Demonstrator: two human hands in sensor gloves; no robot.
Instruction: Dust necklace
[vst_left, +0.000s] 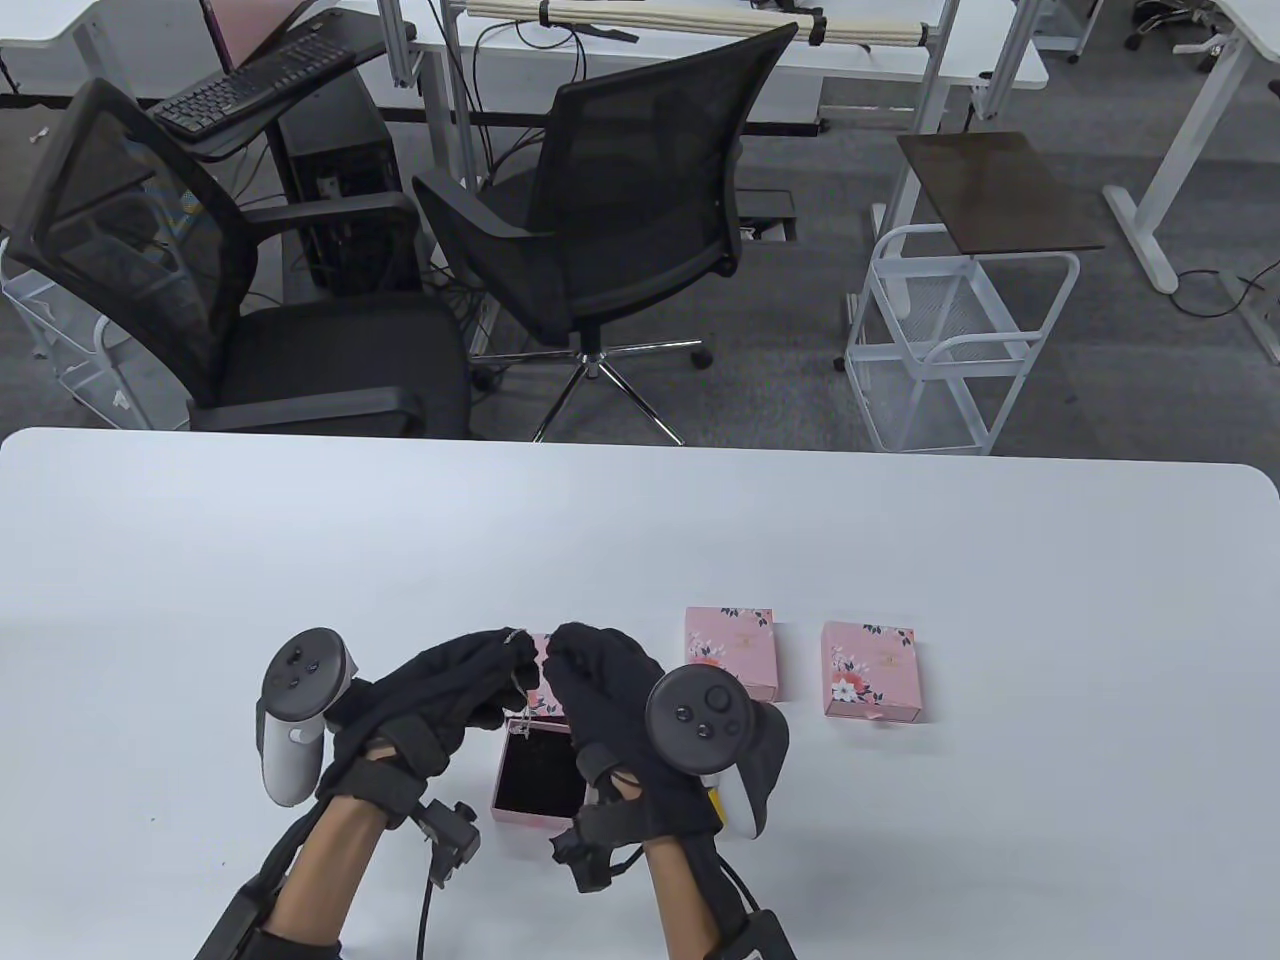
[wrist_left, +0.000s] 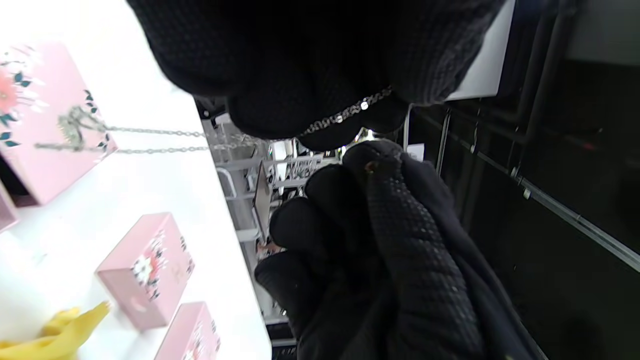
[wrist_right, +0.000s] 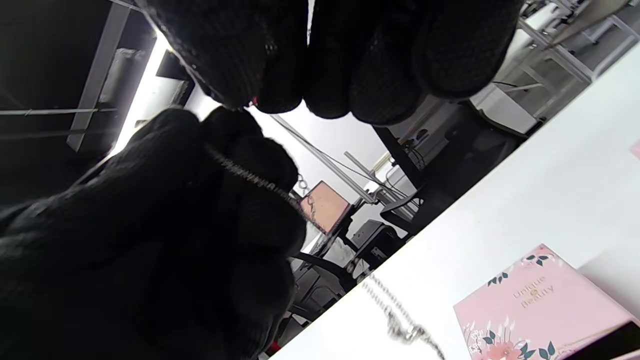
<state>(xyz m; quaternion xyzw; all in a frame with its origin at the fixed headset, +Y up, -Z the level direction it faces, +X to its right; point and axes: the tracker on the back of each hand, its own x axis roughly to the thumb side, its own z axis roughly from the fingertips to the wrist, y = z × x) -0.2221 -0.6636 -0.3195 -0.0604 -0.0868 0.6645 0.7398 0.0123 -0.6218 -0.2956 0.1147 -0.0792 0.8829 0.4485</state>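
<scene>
Both gloved hands are raised above the open box (vst_left: 540, 775) near the table's (vst_left: 640, 540) front edge, fingertips almost meeting. The left hand (vst_left: 440, 700) pinches the necklace (vst_left: 519, 668): its chain crosses the curled fingers (wrist_left: 320, 115) and hangs down in a loop toward the box, the pendant dangling beside the pink lid (wrist_left: 45, 115). The right hand (vst_left: 610, 690) is clenched just beside it, fingers curled; whether it also grips the chain cannot be told. Two closed pink boxes (vst_left: 731, 650) lie to the right, apart from the hands.
</scene>
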